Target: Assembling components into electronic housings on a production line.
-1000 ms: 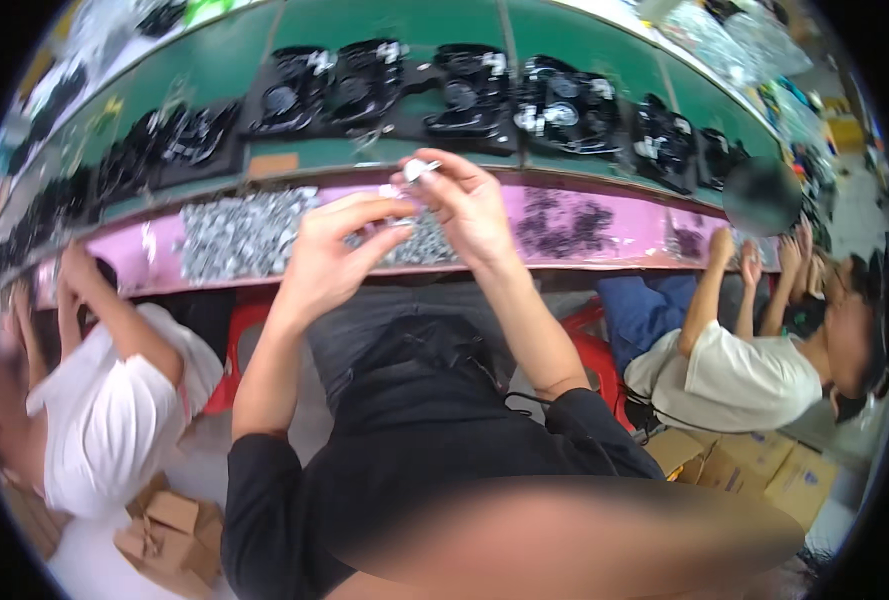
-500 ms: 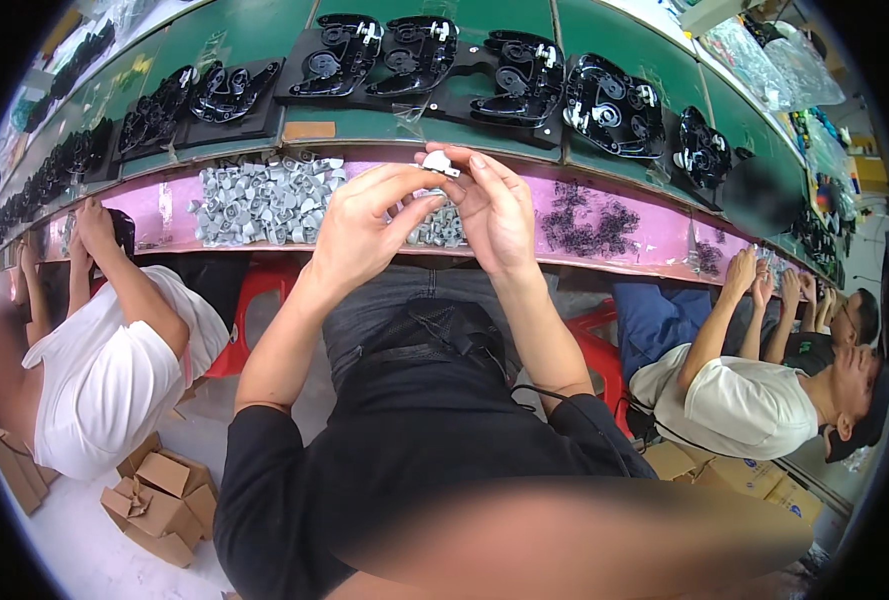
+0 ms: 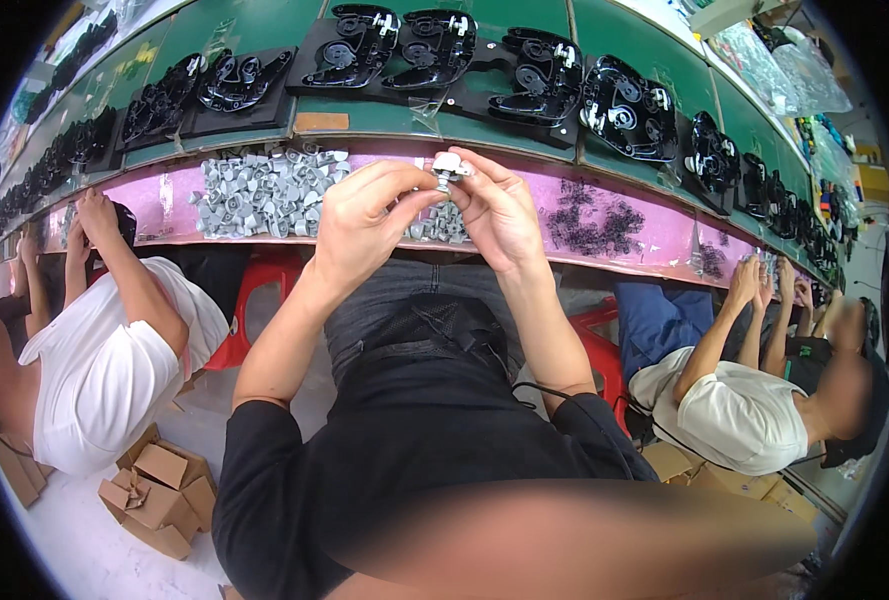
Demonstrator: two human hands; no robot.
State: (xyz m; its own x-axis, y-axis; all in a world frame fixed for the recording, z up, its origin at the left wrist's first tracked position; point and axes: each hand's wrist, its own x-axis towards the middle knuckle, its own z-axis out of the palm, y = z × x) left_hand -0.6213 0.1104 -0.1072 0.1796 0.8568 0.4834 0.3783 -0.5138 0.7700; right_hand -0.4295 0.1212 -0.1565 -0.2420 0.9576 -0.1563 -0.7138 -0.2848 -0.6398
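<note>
Above the pink work strip (image 3: 384,152), my two hands meet at chest height around a small white plastic part (image 3: 448,161) with a rounded top. My right hand (image 3: 504,218) pinches it at its side between thumb and fingers. Just beneath it shows a small grey piece (image 3: 443,186), at the fingertips of my left hand (image 3: 362,222), whose thumb and forefinger are closed on it. Whether the two pieces are joined cannot be made out. Behind my left hand lies a heap of grey plastic caps (image 3: 259,195), and a smaller heap of grey pieces (image 3: 439,224) sits between my wrists.
Black housings (image 3: 534,75) with white fittings stand in a row on the green bench (image 3: 509,20). Small black parts (image 3: 594,220) are scattered at right. Co-workers in white shirts (image 3: 114,365) sit on both sides. Red stools (image 3: 259,300) and cardboard boxes (image 3: 164,490) stand below.
The white part has turned upright, its rounded top now facing up, and the grey piece shows beneath it. My hands stay in nearly the same place; the view has shifted slightly.
</note>
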